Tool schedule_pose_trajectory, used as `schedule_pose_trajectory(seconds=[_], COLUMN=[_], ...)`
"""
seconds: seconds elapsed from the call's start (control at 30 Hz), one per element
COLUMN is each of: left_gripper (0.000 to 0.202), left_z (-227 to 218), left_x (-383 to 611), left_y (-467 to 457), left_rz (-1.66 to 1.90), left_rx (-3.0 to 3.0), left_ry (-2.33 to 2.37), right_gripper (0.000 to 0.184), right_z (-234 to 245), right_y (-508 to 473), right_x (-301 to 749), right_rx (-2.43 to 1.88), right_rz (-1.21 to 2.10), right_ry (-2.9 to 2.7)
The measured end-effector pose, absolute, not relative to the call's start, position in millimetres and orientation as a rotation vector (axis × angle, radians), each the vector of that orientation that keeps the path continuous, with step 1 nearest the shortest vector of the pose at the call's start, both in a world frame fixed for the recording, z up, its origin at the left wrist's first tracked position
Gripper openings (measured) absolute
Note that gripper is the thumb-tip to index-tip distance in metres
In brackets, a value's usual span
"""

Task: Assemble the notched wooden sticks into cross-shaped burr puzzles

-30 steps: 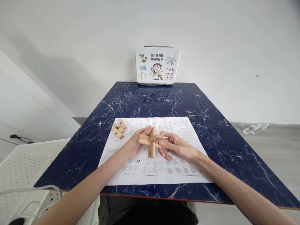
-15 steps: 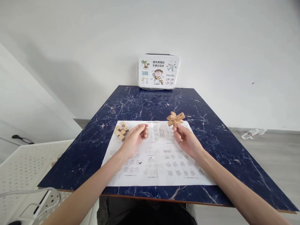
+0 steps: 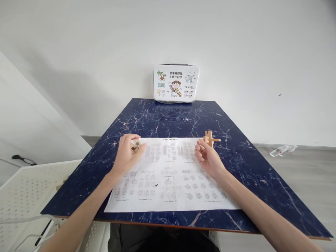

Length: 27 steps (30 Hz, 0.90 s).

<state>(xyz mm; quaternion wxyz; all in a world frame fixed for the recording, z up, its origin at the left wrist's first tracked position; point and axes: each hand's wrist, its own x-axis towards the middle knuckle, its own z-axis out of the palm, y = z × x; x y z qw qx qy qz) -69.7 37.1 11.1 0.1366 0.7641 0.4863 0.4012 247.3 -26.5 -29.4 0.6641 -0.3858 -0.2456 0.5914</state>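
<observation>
My right hand [image 3: 209, 158] is closed on a wooden burr puzzle [image 3: 209, 134], a cross of interlocked bars with a number marked on the upright one. Its fingers are curled and the puzzle sticks up past the thumb side, over the top right edge of the paper sheet [image 3: 168, 194]. At the sheet's top left, my left hand [image 3: 127, 152] curves its fingers and thumb around a second piece of woodwork, a notched wooden block puzzle [image 3: 137, 143]. Most of this one is hidden behind the hand.
The printed sheet lies on a dark blue marbled table [image 3: 162, 120]. A white cartoon-printed case [image 3: 175, 84] stands at the back against the wall. To the left is a white perforated surface [image 3: 23, 189] with cables; a clear plastic item [image 3: 279, 150] lies on the floor at right.
My left hand has moved left onto the notched block puzzle. The burr puzzle in my right hand has turned and shifted slightly right. The sheet's left side has shifted left.
</observation>
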Motion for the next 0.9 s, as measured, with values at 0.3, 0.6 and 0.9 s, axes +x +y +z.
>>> schedule_pose_trajectory(seconds=[0.3,0.6,0.9], left_gripper=[0.089,0.058,0.063], left_z=[-21.7,-24.7,-14.3], left_x=[-89.6,-81.5,-52.3], left_y=[47.7,54.3,27.8], left_rz=[0.680,0.756,0.487], left_rx=[2.404,2.432,2.272], left_ry=[1.478,1.390,1.046], right_gripper=[0.041,0.037,0.036], right_z=[-17.1,-23.1,-17.0], right_y=[-41.1,-40.3,-41.8], right_x=[226.6,226.6,224.7], right_rx=[-1.069,-1.117,-1.168], right_rz=[1.362,1.324,1.304], right_ry=[-1.040,-1.266,-1.380])
